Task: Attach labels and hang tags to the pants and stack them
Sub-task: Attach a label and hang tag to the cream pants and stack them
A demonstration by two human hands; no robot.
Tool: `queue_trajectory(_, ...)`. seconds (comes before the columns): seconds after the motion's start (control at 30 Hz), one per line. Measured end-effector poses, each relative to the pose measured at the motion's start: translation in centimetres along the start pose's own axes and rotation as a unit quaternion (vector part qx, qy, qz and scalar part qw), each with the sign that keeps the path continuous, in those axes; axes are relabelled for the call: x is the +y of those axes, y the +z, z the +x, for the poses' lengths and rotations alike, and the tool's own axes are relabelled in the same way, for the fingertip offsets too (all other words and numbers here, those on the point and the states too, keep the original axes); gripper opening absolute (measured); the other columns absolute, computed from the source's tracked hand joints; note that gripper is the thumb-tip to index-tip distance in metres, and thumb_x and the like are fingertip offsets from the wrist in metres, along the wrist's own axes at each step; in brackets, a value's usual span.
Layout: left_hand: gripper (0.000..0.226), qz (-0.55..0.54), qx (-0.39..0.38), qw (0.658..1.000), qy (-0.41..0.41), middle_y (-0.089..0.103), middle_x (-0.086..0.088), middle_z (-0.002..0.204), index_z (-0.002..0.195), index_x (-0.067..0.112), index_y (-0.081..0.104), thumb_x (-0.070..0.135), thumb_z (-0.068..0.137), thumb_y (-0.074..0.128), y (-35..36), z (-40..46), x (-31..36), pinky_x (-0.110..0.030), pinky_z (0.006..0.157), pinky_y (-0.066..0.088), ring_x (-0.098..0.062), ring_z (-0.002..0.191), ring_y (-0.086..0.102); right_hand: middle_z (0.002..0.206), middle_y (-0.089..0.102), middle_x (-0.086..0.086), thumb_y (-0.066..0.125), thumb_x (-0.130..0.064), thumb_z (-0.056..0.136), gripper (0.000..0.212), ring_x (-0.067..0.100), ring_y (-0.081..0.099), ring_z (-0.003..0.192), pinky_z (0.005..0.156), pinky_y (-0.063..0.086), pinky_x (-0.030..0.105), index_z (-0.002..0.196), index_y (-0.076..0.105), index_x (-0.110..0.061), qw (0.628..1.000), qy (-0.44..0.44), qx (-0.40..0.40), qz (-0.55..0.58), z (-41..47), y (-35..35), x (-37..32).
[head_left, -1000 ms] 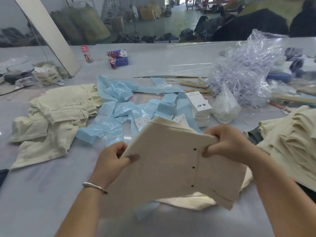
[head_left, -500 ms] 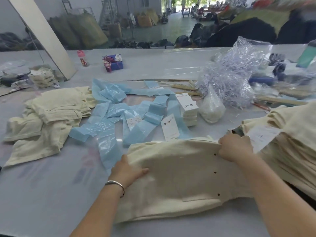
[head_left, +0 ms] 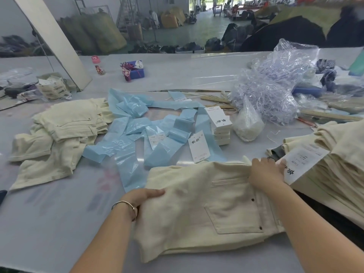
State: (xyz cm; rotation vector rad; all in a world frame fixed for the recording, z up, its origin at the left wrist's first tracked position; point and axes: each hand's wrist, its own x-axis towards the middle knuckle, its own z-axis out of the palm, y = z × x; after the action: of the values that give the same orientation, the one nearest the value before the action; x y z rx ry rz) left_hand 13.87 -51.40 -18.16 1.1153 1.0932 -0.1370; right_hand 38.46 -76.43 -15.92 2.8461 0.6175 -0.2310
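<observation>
The fingers (head_left: pixel 155 192) of the left hand (head_left: pixel 141 197) lay straight and close together, pressing flat on the left edge of the folded cream cotton pants (head_left: pixel 199 209). The fingers (head_left: pixel 265 161) of the right hand (head_left: pixel 265 173) curled over the waistband at the far right corner, gripping it. The pants lay flat on the grey counter (head_left: pixel 49 223) directly before the person, back pocket up, with two dark rivets showing.

Half a second before, the pants had lain a little farther out with the left hand spread on top; by this moment they sat nearer and squarer, and the left hand had slid to the edge.

Just beyond the pants one loose white hang tag (head_left: pixel 198 146) lay with two black brush-written characters, too small to read with certainty. Behind it stood one stack of white hang tags (head_left: pixel 219 125) bearing the same characters. A white printed label (head_left: pixel 301 160) lay on the tall pile of folded cream pants (head_left: pixel 338 160) at right, its text illegible. Crumpled pale blue plastic strips (head_left: pixel 137 123) were strewn mid-counter, and a loose heap of cream pants (head_left: pixel 57 134) lay at left.
</observation>
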Motion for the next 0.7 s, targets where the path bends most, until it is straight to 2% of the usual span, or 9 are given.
queue_trajectory(0.17, 0.034, -0.054, -0.082, 0.990, 0.099, 0.073, -0.020, 0.095, 0.111, -0.005, 0.065, -0.003, 0.077, 0.070, 0.2, -1.5, 2.2, -0.035, 0.059, 0.059, -0.030, 0.075, 0.072, 0.157, 0.019, -0.003, 0.057, -0.011, 0.075, 0.093, 0.020, 0.018, 0.143, 0.119, 0.011, 0.044, 0.153, 0.007, -0.026, 0.975, -0.141, 0.000, 0.173, -0.4, -0.4, -4.0)
queue_trajectory(0.27, 0.033, -0.014, -0.114, 0.965, 0.236, 0.074, -0.015, 0.092, 0.100, 0.002, 0.072, -0.002, 0.067, 0.076, 0.3, -4.5, 4.7, -0.031, 0.061, 0.057, -0.026, 0.077, 0.072, 0.157, 0.023, -0.004, 0.069, -0.014, 0.068, 0.112, 0.022, 0.026, 0.138, 0.110, 0.029, 0.038, 0.153, -0.003, -0.030, 0.953, -0.176, -0.013, 0.246, -0.5, -1.6, -5.6)
queue_trajectory(0.33, 0.025, 0.024, -0.142, 0.920, 0.364, 0.074, -0.002, 0.083, 0.087, 0.015, 0.076, 0.004, 0.065, 0.076, 0.4, -7.2, 6.9, -0.025, 0.061, 0.054, -0.015, 0.073, 0.069, 0.149, 0.034, 0.002, 0.071, -0.009, 0.062, 0.118, 0.027, 0.033, 0.131, 0.101, 0.042, 0.040, 0.153, 0.001, -0.032, 0.935, -0.162, -0.019, 0.314, -0.4, -2.8, -5.9)
queue_trajectory(0.4, 0.023, 0.080, -0.167, 0.850, 0.493, 0.067, 0.011, 0.074, 0.080, 0.021, 0.075, 0.006, 0.063, 0.079, 0.6, -10.2, 9.4, -0.017, 0.063, 0.049, -0.004, 0.070, 0.060, 0.128, 0.051, 0.009, 0.069, 0.001, 0.058, 0.103, 0.028, 0.045, 0.117, 0.088, 0.051, 0.045, 0.148, 0.028, -0.025, 0.900, -0.146, -0.026, 0.409, -0.5, -4.0, -5.7)
queue_trajectory(0.47, 0.017, 0.149, -0.158, 0.778, 0.590, 0.053, 0.015, 0.067, 0.071, 0.017, 0.065, 0.019, 0.060, 0.078, 1.1, -12.8, 11.8, -0.016, 0.058, 0.038, 0.001, 0.066, 0.047, 0.098, 0.065, 0.007, 0.068, 0.011, 0.058, 0.059, 0.021, 0.059, 0.091, 0.072, 0.056, 0.042, 0.112, 0.061, -0.014, 0.863, -0.142, -0.027, 0.484, -1.0, -5.2, -5.2)
queue_trajectory(0.5, 0.019, 0.182, -0.147, 0.745, 0.625, 0.048, 0.015, 0.065, 0.069, 0.014, 0.060, 0.022, 0.060, 0.075, 1.3, -13.8, 12.7, -0.018, 0.056, 0.034, 0.001, 0.065, 0.042, 0.083, 0.069, 0.000, 0.068, 0.015, 0.059, 0.046, 0.016, 0.062, 0.079, 0.065, 0.056, 0.036, 0.093, 0.067, -0.017, 0.837, -0.146, -0.035, 0.526, -1.5, -5.7, -5.0)
queue_trajectory(0.53, 0.020, 0.206, -0.146, 0.719, 0.648, 0.046, 0.014, 0.065, 0.070, 0.011, 0.057, 0.021, 0.061, 0.073, 1.7, -14.7, 13.6, -0.020, 0.055, 0.032, 0.002, 0.066, 0.039, 0.073, 0.070, -0.009, 0.068, 0.019, 0.060, 0.048, 0.010, 0.064, 0.071, 0.060, 0.057, 0.028, 0.083, 0.068, -0.023, 0.804, -0.157, -0.037, 0.573, -2.1, -6.3, -5.0)
queue_trajectory(0.6, 0.022, 0.229, -0.189, 0.677, 0.674, 0.046, 0.013, 0.066, 0.065, 0.008, 0.051, 0.007, 0.064, 0.073, 2.6, -16.0, 15.0, -0.021, 0.055, 0.032, 0.001, 0.066, 0.038, 0.067, 0.070, -0.016, 0.069, 0.020, 0.056, 0.052, -0.002, 0.065, 0.065, 0.055, 0.054, 0.019, 0.075, 0.071, -0.028, 0.732, -0.165, -0.014, 0.661, -3.5, -7.5, -5.2)
queue_trajectory(0.7, 0.042, 0.243, -0.258, 0.631, 0.690, 0.043, 0.007, 0.066, 0.056, 0.013, 0.036, -0.014, 0.067, 0.067, 4.7, -17.2, 16.5, -0.019, 0.055, 0.028, -0.004, 0.066, 0.034, 0.063, 0.067, -0.016, 0.061, 0.003, 0.050, 0.038, -0.001, 0.063, 0.065, 0.056, 0.051, 0.019, 0.076, 0.065, -0.024, 0.692, -0.164, -0.006, 0.703, -5.2, -8.9, -5.3)
